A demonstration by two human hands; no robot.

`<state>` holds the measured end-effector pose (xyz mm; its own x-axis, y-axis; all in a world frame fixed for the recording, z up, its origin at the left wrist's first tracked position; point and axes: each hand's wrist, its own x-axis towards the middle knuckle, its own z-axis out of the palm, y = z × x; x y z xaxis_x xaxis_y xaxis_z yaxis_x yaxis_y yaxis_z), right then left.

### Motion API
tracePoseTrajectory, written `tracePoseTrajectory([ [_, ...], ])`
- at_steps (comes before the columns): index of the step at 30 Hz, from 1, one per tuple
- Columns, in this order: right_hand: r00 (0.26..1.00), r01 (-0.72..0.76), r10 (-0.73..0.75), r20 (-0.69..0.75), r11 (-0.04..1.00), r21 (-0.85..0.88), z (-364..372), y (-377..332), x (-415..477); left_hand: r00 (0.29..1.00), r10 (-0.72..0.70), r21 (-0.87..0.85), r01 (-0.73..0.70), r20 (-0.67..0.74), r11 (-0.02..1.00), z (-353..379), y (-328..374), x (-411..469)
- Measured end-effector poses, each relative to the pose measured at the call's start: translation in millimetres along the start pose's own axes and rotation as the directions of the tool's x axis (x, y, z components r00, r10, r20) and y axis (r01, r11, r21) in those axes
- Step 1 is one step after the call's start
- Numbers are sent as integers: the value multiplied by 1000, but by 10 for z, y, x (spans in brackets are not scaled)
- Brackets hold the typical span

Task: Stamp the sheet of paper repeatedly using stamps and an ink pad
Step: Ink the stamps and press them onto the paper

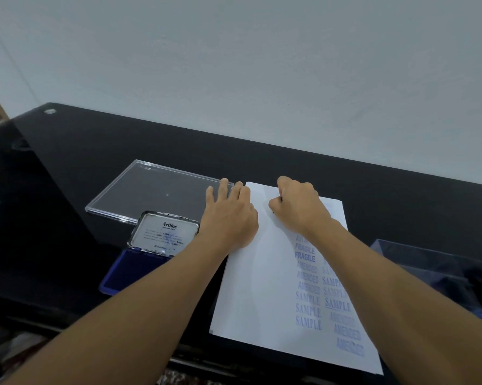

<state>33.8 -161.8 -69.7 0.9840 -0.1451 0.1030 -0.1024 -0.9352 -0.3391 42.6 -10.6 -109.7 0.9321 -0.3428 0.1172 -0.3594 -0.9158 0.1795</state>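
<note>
The black glossy tabletop (387, 190) is slick, so the sheet of paper (251, 290) lying on it in front of you, between your forearms, could slide if anything nudges it. Its right half already carries columns of blue FRAGILE, AMENDED and SAMPLE marks. The left half and the far end are bare.

A clear plastic tray (156, 190) lies flat just beyond the sheet's far left corner. A clear box (442, 270) sits near the sheet at the right edge of view, close to your right forearm. A wide sweep of that arm might knock it.

The ink pad (134, 269) is open just left of the sheet, with its lid standing up and your left forearm passing right over the blue pad. Drop that arm and you'll likely ink your skin, then smear the paper.

Your left hand (230, 218) lies flat with fingers spread, its right side resting on the sheet's left edge and the fingertips reaching the tray's corner. That hold is light and pins only one edge, so the sheet may pivot.

Your right hand (298, 207) is curled into a fist, pressed down near the sheet's far end, seemingly around the stamp (280, 200), of which only a dark sliver shows. If you rock or drag it on lifting, the print will probably blur or double. Your forearm lies over the stamped columns and could smudge any wet ink there.
</note>
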Motion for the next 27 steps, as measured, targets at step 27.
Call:
tracePoseTrajectory([
  [27, 999, -30, 30, -17, 1000, -3, 15, 2, 21, 1000, -7, -4, 7, -4, 1000, 17, 1, 10],
])
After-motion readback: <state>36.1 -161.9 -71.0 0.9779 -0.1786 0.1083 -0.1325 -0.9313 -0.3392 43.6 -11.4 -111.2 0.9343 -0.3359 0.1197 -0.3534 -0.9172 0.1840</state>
